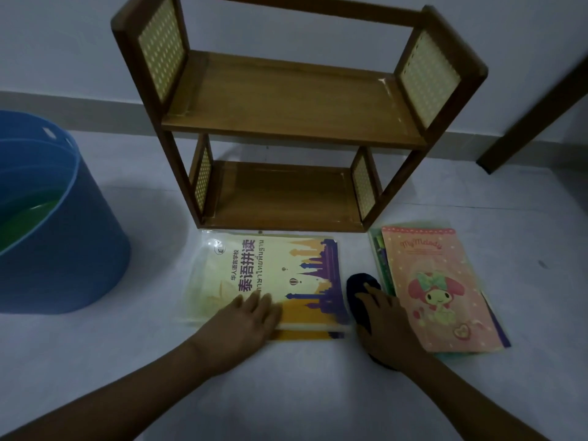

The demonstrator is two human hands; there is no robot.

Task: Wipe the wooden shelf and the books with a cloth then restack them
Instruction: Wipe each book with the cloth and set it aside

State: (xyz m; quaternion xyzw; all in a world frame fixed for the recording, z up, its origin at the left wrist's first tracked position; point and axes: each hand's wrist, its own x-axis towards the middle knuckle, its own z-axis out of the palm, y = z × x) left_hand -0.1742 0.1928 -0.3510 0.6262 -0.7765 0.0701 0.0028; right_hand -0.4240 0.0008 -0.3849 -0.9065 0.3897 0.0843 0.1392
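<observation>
- One wooden shelf (296,122), two tiers, stands on the floor.
- Two book stacks lie before it: yellow book (270,275), pink book (442,291).
- Left hand (251,316) flat on yellow book; right hand (385,323) presses one dark cloth (359,288) between the stacks, fingers straight.
- One blue tub (60,218) left.

Both bare forearms are stretched forward. The left hand (246,316) is laid flat, fingers straight; the right hand (386,326) is pressed palm-down, fingers extended.

Smooth varnished wood shelf (286,100) with woven cane side panels (162,46); glossy plastic-sleeved book (264,275); dark soft cloth (361,288); matt plastic tub (63,243).
</observation>
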